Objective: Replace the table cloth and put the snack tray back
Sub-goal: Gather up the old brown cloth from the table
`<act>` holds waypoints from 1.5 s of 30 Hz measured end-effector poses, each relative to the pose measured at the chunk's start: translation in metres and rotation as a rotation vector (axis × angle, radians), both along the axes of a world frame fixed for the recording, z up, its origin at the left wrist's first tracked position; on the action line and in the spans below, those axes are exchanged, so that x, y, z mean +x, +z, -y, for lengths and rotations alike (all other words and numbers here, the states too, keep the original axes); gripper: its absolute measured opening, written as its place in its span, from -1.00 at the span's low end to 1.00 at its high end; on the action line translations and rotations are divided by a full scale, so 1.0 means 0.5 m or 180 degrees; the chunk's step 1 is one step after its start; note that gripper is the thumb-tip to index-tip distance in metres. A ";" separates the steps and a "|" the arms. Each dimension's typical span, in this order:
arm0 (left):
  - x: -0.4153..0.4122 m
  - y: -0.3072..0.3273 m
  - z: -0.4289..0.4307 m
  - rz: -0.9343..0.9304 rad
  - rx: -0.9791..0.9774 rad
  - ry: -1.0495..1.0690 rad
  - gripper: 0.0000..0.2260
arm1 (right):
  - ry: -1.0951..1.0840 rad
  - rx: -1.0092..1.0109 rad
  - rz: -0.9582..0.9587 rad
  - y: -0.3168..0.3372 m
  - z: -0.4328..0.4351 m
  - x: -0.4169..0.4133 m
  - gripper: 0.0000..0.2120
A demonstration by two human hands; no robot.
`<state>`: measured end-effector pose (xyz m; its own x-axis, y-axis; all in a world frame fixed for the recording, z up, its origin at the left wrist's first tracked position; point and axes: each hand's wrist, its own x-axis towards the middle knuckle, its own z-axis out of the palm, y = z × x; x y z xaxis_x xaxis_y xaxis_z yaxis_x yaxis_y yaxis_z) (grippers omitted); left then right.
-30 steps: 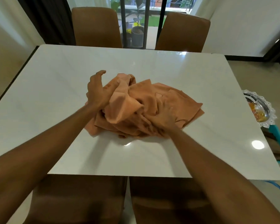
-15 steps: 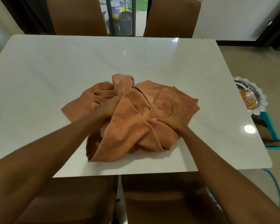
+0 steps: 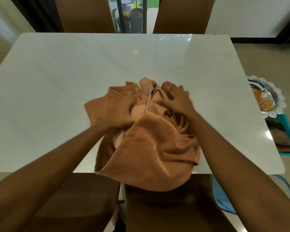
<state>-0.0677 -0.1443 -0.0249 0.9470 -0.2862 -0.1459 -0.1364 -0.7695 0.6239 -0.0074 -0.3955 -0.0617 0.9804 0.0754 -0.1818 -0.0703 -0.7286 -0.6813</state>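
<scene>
A crumpled orange-brown table cloth (image 3: 151,148) lies bunched on the white table (image 3: 57,81) near its front edge, and one fold hangs over that edge. My left hand (image 3: 122,108) lies on the cloth's left part with fingers spread; it is blurred. My right hand (image 3: 177,99) sits on the top of the heap with its fingers curled into a fold. The silver snack tray (image 3: 266,97), with a scalloped rim and orange snacks in it, stands off the table to the right.
The tray rests on a teal stool (image 3: 288,128) beside the table's right edge. Two brown chairs (image 3: 84,14) stand at the far side and two more (image 3: 74,206) are tucked under the near edge. A window with potted plants is behind.
The cloth has been drawn toward the near edge, and a fold now hangs over it. Both hands have moved together to the top of the heap.
</scene>
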 end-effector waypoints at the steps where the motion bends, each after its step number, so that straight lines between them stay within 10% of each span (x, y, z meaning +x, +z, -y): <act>1: 0.000 -0.004 -0.017 0.0147 -0.0192 0.0153 -0.27 | -0.0416 0.0001 0.0113 -0.002 0.016 0.000 -0.11; 6: -0.061 -0.034 -0.116 -0.0585 -0.0591 0.2640 -0.04 | -0.1217 0.0229 -0.0512 -0.065 0.063 -0.066 0.41; 9: -0.125 -0.054 -0.077 -0.1463 -0.1916 0.3089 -0.24 | -0.0997 0.0179 -0.0893 -0.073 0.024 -0.106 0.20; 23: -0.110 -0.108 0.049 -0.1971 -0.3092 0.1919 -0.23 | 0.0377 0.0590 -0.1035 -0.031 -0.116 -0.129 0.21; 28: -0.133 -0.112 0.066 -0.1581 -0.2945 0.2195 -0.26 | 0.0157 0.0553 -0.1122 -0.015 -0.111 -0.168 0.10; 33: -0.179 -0.088 0.101 -0.1633 -0.2671 0.1910 -0.71 | -0.0407 0.2125 -0.1353 -0.023 -0.084 -0.265 0.17; 45: -0.292 -0.034 0.205 -0.1745 -0.3346 0.1269 -0.72 | -0.1282 0.1371 -0.0827 -0.002 -0.014 -0.416 0.08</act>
<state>-0.2137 -0.2468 -0.0417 0.8813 -0.2107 -0.4229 0.4631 0.2073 0.8617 -0.2156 -0.3885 -0.0625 0.8753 -0.1703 -0.4526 -0.4833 -0.2758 -0.8309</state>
